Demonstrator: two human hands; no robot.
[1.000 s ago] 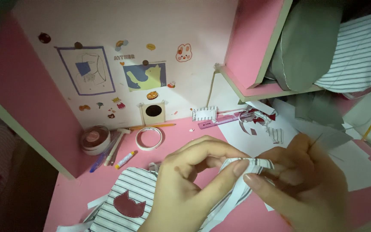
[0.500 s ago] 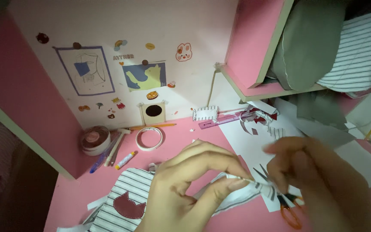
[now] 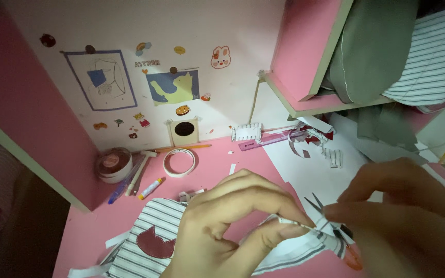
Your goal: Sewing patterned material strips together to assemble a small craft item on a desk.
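Observation:
My left hand pinches the edge of a striped white-and-grey fabric strip between thumb and forefinger, low in the middle of the view. My right hand is at the lower right, closed around small scissors with orange handles; their blades are slightly apart and point at the strip's folded end. Under my left wrist lies a striped fabric piece with a dark red cat-shaped patch on the pink desk.
Near the back wall sit a tape roll, a round tin, pens and a glue stick, a pencil, and a purple ruler. White paper with fabric scraps lies right. A pink shelf holds grey and striped cloth.
My right hand let go of the strip, took up the orange-handled scissors and brought them to the strip's end. My left hand kept its pinch and lowered slightly.

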